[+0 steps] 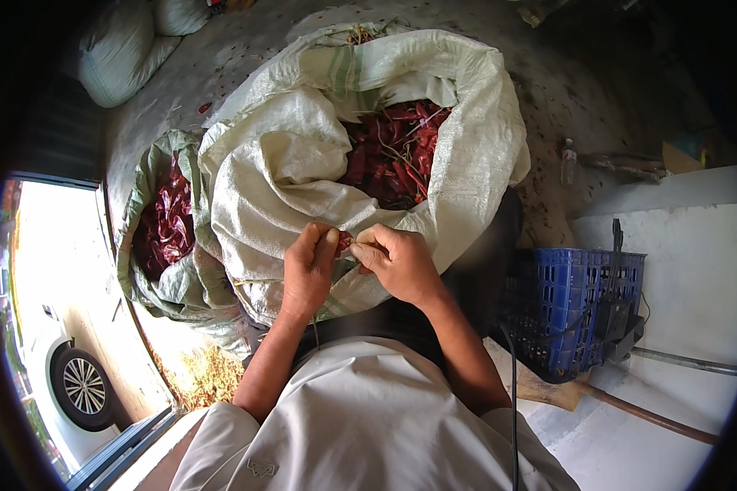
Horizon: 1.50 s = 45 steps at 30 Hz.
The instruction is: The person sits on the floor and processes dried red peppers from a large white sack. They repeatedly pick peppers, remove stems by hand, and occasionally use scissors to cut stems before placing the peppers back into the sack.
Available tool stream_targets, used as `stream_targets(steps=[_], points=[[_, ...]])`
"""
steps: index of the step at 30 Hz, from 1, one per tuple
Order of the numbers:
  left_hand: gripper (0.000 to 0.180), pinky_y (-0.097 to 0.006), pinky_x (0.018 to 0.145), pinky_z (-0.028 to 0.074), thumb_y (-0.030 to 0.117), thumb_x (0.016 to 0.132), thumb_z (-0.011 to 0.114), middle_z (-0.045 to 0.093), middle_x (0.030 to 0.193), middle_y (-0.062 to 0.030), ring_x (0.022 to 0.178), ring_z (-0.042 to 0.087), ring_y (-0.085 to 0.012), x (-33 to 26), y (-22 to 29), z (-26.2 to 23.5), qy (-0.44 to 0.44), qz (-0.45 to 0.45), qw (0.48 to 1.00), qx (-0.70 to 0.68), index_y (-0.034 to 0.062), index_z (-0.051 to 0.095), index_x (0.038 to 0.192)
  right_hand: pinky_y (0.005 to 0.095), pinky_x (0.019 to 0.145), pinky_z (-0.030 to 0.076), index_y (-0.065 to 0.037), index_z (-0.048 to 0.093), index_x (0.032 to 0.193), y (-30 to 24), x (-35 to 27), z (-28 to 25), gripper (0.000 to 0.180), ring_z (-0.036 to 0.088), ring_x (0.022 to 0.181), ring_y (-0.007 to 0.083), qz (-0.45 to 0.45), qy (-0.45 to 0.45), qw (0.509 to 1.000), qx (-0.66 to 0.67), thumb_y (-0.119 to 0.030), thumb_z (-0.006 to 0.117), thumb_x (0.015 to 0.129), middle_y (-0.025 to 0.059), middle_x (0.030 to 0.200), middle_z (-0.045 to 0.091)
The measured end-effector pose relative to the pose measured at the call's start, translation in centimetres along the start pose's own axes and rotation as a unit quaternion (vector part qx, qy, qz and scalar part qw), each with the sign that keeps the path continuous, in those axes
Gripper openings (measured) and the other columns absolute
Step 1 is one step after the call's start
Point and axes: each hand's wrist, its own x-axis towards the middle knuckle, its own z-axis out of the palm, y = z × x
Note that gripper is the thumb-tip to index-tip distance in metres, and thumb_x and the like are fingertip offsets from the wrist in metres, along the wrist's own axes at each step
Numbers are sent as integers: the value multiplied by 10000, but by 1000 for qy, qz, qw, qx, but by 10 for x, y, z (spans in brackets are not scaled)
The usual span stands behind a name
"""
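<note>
Between my two hands is a dried red chili pepper (345, 242), held over the near edge of a large white woven sack (262, 196). My left hand (312, 260) is closed round the body of the chili. The fingertips of my right hand (391, 259) pinch its other end, which is mostly hidden by the fingers. Beyond my hands the sack lies open, its rim folded back, with many dried red chilies (397, 151) and some thin pale stalks inside.
A smaller sack (207, 274) of dark red chilies (165, 221) stands at the left. At the right is a blue plastic crate (561, 286), with a clear bottle (568, 162) on the floor beyond it. Pale stem scraps (209, 378) lie at lower left. Filled white sacks (119, 57) rest far left.
</note>
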Motion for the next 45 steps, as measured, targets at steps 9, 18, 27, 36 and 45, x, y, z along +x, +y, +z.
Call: stream_targets(steps=[9,18,27,36,45], points=[[118,-327,681,504,88,973,565,665,780,-143,689,630,-215,-1,5,-1,-12,29,997,70,-15,585,919,367,675,546,-27,657,931,4,3,0,108,671,764,296,-216,88,961,-146,-66,714,848,110,865,676],[146,-339,685,508,110,960,562,675,786,-152,707,654,-226,0,14,-8,-91,31,988,125,-20,602,909,396,619,530,-34,634,901,17,0,-3,108,650,720,308,-221,26,949,-221,-72,710,834,106,787,627],[162,-359,678,468,150,931,592,589,752,-139,684,542,-201,0,14,-17,-132,-13,976,172,-9,607,907,302,532,530,-26,582,866,-3,-13,5,94,615,604,188,-356,50,803,-476,-72,612,790,86,794,559],[127,-408,638,492,114,920,590,623,734,-212,679,619,-361,-5,28,-40,-51,68,969,233,-13,583,912,305,540,534,10,592,926,-22,7,32,128,629,627,236,-346,42,831,-433,-40,595,809,135,829,577],[159,-237,672,438,105,1003,542,597,780,-17,728,520,-79,-8,56,-101,18,-46,999,-13,-20,618,940,388,643,506,13,603,899,-48,39,64,100,650,682,298,-73,-21,995,62,-87,596,897,158,739,652]])
